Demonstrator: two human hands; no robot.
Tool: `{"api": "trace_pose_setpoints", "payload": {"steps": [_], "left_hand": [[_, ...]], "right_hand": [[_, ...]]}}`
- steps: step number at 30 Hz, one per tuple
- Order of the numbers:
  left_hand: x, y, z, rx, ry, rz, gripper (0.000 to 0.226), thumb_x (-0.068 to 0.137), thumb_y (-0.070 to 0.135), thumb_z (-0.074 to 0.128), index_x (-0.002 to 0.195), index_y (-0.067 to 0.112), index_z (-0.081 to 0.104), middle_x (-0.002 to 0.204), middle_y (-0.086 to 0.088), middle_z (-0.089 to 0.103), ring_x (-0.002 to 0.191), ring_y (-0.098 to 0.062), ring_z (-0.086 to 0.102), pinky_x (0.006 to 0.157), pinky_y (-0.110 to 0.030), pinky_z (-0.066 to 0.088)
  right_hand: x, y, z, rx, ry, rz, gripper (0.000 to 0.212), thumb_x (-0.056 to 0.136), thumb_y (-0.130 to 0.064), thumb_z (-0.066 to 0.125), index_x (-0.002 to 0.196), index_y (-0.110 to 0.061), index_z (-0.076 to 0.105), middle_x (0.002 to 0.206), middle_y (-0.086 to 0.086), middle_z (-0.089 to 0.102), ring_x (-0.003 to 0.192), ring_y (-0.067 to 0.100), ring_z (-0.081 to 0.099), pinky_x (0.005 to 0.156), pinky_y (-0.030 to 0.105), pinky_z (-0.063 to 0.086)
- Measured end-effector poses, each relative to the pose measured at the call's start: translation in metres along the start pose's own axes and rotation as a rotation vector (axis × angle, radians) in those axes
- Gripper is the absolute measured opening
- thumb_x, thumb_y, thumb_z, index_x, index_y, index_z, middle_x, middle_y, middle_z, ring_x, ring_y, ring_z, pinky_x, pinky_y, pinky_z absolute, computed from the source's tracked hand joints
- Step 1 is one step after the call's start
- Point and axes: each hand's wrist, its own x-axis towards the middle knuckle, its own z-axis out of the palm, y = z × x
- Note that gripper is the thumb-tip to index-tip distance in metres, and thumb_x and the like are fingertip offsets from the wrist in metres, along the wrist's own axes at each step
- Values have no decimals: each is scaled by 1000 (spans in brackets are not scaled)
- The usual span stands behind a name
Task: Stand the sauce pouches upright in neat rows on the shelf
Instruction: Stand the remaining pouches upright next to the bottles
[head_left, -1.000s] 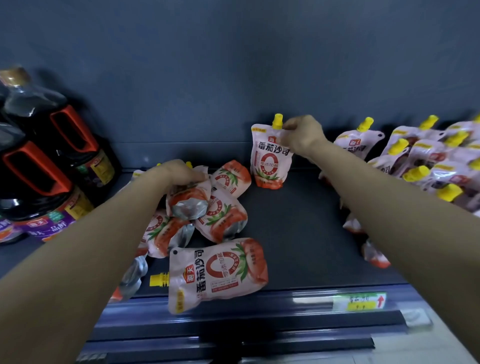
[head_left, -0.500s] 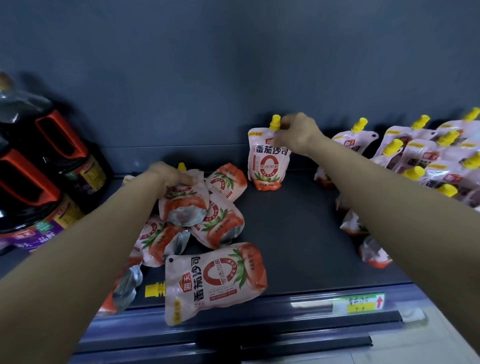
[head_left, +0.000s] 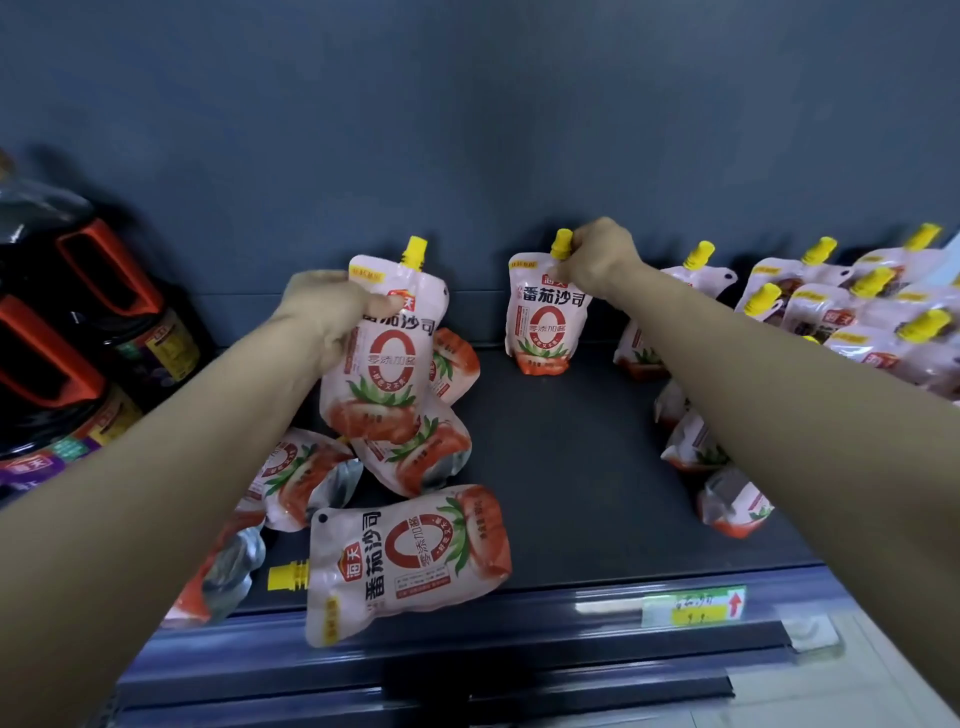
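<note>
So left hand (head_left: 332, 306) grips one tomato sauce pouch (head_left: 384, 364) upright over five lying pouches (head_left: 405, 556) on the shelf (head_left: 571, 467). Meanwhile right hand (head_left: 597, 260) pinches the top of a second pouch (head_left: 545, 327) standing at the back.

Dim slate-blue back panel (head_left: 467, 104)

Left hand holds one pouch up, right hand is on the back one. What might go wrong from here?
1. The front pouch lies flat, overhanging the shelf edge; the left hand, carrying the lifted pouch, may nudge it off.
2. Nothing props the standing pouch on its left; it may topple once the right hand lets go.
</note>
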Motion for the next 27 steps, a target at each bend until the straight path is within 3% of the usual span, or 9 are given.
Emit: {"api": "trace_pose_setpoints", "payload": {"steps": [4, 7, 9, 13, 16, 17, 20, 23, 27], "left_hand": [[-20, 16, 19, -83, -49, 119, 19, 71, -8, 71, 77, 9, 66, 52, 1, 70, 48, -11, 68, 45, -24, 55], [-29, 17, 39, -55, -101, 187, 20, 70, -6, 73, 68, 11, 62, 65, -3, 71, 59, -16, 69, 63, -33, 59], [-33, 10, 53, -19, -136, 214, 26, 69, -5, 74, 60, 13, 56, 74, -11, 69, 68, -25, 67, 70, -39, 56], [-36, -15, 85, 98, -142, 200, 32, 67, -3, 75, 55, 15, 51, 65, -8, 63, 57, -19, 64, 56, -28, 55], [-30, -31, 103, 70, -123, 216, 31, 59, 2, 76, 45, 17, 53, 69, -17, 63, 76, -39, 68, 71, -56, 57], [-28, -32, 107, 71, -107, 230, 33, 62, 1, 76, 45, 18, 52, 68, -15, 63, 77, -40, 68, 73, -58, 56], [-29, -28, 120, 137, -57, 280, 37, 72, 1, 73, 50, 19, 50, 66, -6, 62, 72, -27, 64, 70, -46, 58], [-34, -25, 131, 230, -53, 338, 33, 76, 4, 71, 57, 21, 50, 69, 1, 62, 71, -18, 62, 54, -25, 50], [-37, -26, 139, 252, -82, 364, 18, 80, 2, 67, 75, 16, 56, 86, -4, 65, 76, -17, 62, 55, -18, 47]], "right_hand": [[-3, -6, -9, -38, -28, -52, 10, 86, -9, 60, 93, -3, 65, 91, 12, 61, 88, 26, 61, 74, 31, 50], [-6, -6, -20, -47, -41, -77, 28, 87, -15, 61, 110, 1, 67, 111, 17, 68, 109, 31, 63, 86, 36, 53], [-9, -5, -29, -62, -46, -109, 29, 87, -17, 61, 109, 0, 69, 114, 17, 68, 110, 32, 62, 90, 33, 51], [-15, -2, -46, -66, -10, -172, 25, 86, -5, 55, 104, 3, 71, 111, 19, 70, 109, 33, 62, 95, 38, 51], [-17, 3, -54, -80, 23, -190, 27, 86, -1, 51, 104, 2, 71, 109, 19, 71, 106, 33, 64, 93, 38, 53], [-19, 4, -56, -74, 26, -184, 28, 86, -1, 50, 102, 0, 72, 108, 18, 71, 103, 32, 65, 91, 36, 54], [-22, 8, -60, -114, 25, -220, 29, 84, 0, 51, 98, -8, 74, 107, 17, 71, 99, 32, 67, 88, 33, 55], [-27, 9, -62, -176, 27, -258, 32, 82, 0, 51, 100, -14, 74, 110, 16, 69, 100, 35, 65, 89, 38, 55], [-37, 10, -65, -292, 40, -313, 34, 83, 3, 49, 104, -11, 72, 109, 17, 67, 97, 38, 64, 85, 40, 57]]}}
